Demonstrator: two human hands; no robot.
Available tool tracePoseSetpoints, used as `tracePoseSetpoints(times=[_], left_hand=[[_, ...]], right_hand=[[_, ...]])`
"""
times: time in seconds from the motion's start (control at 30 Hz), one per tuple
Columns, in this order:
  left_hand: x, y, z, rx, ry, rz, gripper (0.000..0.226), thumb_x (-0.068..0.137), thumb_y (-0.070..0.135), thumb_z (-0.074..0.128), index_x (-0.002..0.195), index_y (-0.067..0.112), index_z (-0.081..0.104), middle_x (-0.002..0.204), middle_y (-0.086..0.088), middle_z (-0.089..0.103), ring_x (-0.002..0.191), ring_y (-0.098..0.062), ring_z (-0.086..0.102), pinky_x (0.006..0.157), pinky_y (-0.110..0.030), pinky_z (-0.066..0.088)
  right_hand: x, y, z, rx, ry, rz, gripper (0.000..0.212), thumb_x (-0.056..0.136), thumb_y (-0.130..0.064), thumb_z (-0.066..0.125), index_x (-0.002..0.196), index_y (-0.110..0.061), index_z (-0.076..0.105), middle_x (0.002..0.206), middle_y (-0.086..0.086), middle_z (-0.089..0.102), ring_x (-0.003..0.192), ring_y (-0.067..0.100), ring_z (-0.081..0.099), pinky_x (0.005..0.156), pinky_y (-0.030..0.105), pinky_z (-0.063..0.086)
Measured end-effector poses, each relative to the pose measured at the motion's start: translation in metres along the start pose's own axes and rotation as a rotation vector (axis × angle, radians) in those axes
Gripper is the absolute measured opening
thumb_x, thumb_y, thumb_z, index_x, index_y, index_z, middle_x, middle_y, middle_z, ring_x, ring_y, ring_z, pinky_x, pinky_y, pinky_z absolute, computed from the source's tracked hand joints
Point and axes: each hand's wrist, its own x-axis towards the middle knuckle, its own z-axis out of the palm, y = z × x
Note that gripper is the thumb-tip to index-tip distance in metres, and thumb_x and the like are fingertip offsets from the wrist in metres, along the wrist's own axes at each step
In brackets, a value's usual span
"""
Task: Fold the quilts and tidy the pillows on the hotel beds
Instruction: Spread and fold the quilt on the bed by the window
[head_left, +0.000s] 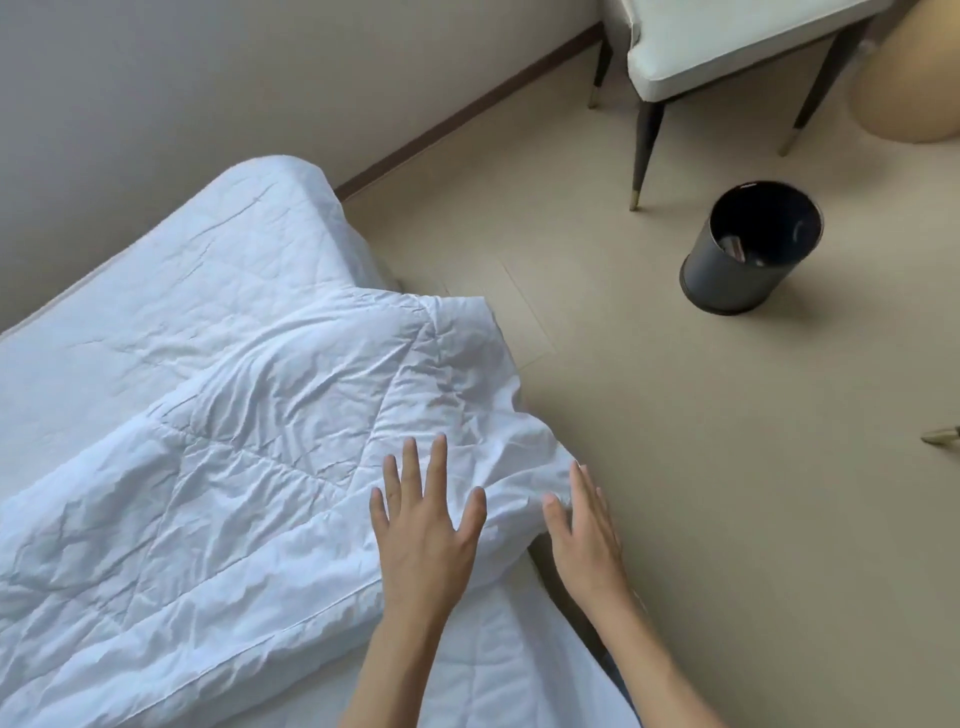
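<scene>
Quilt (249, 447) under flat hands, bin (748, 249) and chair (727, 47) well apart.

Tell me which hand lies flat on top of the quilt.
The left hand, fingers spread, palm down on the white quilt. The right hand is at the quilt's overhanging corner by the bed's edge instead, beside the floor.

Open beige floor (701, 467) lies right of the bed (156, 291), leaving free room along the bed's edge. A black waste bin (750, 249) stands on that floor, well apart from the bed. Beyond it, a white chair (727, 47) on dark legs. A wall (208, 78) closes in the bed's far side.
</scene>
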Motion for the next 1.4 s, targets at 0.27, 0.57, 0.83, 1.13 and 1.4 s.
tracePoseSetpoints(times=[0.27, 0.57, 0.83, 1.13, 1.4], left_hand=[[0.069, 0.006, 0.131, 0.118, -0.130, 0.303, 0.074, 0.093, 0.065, 0.025, 0.160, 0.038, 0.013, 0.170, -0.001, 0.009, 0.157, -0.026, 0.003, 0.126, -0.046, 0.009], [0.094, -0.025, 0.175, 0.225, -0.172, 0.404, 0.072, 0.096, 0.065, 0.024, 0.161, 0.034, 0.014, 0.169, -0.003, 0.014, 0.156, -0.028, 0.011, 0.124, -0.045, 0.015], [0.092, -0.027, 0.180, 0.229, -0.172, 0.393, 0.069, 0.097, 0.064, 0.020, 0.160, 0.036, 0.010, 0.169, 0.001, 0.013, 0.157, -0.024, 0.009, 0.125, -0.043, 0.014], [0.097, -0.025, 0.189, 0.258, -0.189, 0.393, 0.069, 0.097, 0.065, 0.016, 0.160, 0.037, 0.006, 0.169, 0.004, 0.014, 0.157, -0.023, 0.009, 0.125, -0.043, 0.014], [0.097, -0.024, 0.190, 0.256, -0.205, 0.395, 0.068, 0.097, 0.063, 0.017, 0.159, 0.039, 0.004, 0.169, 0.006, 0.014, 0.157, -0.022, 0.008, 0.125, -0.042, 0.012]], right_hand=[[0.065, 0.072, 0.056, 0.138, 0.127, 0.039, 0.067, 0.106, -0.049, 0.035, 0.163, -0.027, 0.009, 0.171, -0.008, 0.003, 0.158, 0.011, -0.002, 0.127, 0.042, 0.011], [0.108, 0.102, 0.096, 0.506, 0.172, 0.160, 0.064, 0.107, -0.038, 0.044, 0.162, -0.025, 0.015, 0.171, 0.001, -0.005, 0.158, 0.013, 0.001, 0.121, 0.027, 0.016], [0.122, 0.126, 0.105, 0.611, 0.298, 0.247, 0.060, 0.108, -0.039, 0.038, 0.162, -0.020, 0.018, 0.170, 0.001, 0.015, 0.157, 0.014, 0.011, 0.126, 0.036, 0.018], [0.131, 0.139, 0.113, 0.866, 0.171, 0.315, 0.068, 0.106, -0.052, 0.037, 0.163, -0.032, 0.006, 0.168, -0.006, 0.020, 0.143, 0.000, 0.029, 0.111, 0.022, 0.026], [0.145, 0.143, 0.127, 1.233, -0.097, 0.515, 0.051, 0.082, -0.088, 0.043, 0.124, -0.061, 0.051, 0.123, -0.010, 0.073, 0.114, 0.020, 0.070, 0.087, 0.046, 0.058]])
